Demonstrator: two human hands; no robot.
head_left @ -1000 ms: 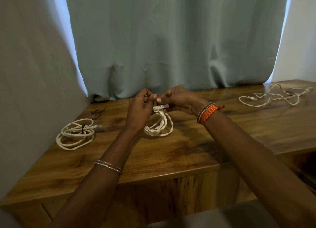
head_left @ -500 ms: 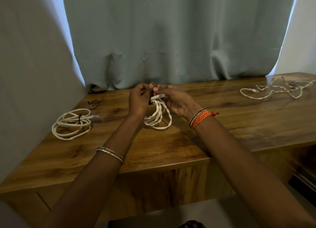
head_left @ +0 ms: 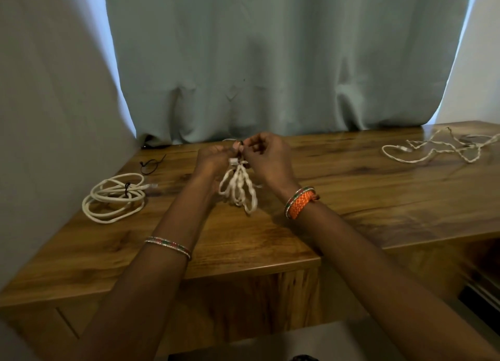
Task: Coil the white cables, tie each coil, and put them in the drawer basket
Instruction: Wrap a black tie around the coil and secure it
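Both hands are raised over the middle of the glossy brown wooden bench (head_left: 270, 239), close together, knuckles toward the head camera.

Left hand (head_left: 213, 159): fingers curled, pinching at the top of a small bundle of white braided cable (head_left: 238, 188). Right hand (head_left: 267, 156): fingers curled too, thumb and forefinger pinched on a thin dark tie (head_left: 241, 143) that sticks up just between the two hands. Whether the tie is already fastened round the bundle cannot be told; that spot is hidden behind the fingers.

The bundle hangs from the grip in several long loops; its lowest loop reaches down to the bench top or just above it, contact unclear. A pale plug end shows at the top of the bundle, under the left thumb.

Left part of the bench: a coil of thicker smooth white cable (head_left: 115, 197) lies flat, bound on one side with a dark tie. Just behind it, a loose black tie (head_left: 150, 164) lies on the wood.

Far right of the bench, well apart from the hands: an uncoiled white braided cable (head_left: 438, 148) sprawls in loose bends.

Behind the bench hangs a pale grey-green curtain (head_left: 270, 63). An orange woven bracelet (head_left: 299, 202) is on the right wrist.
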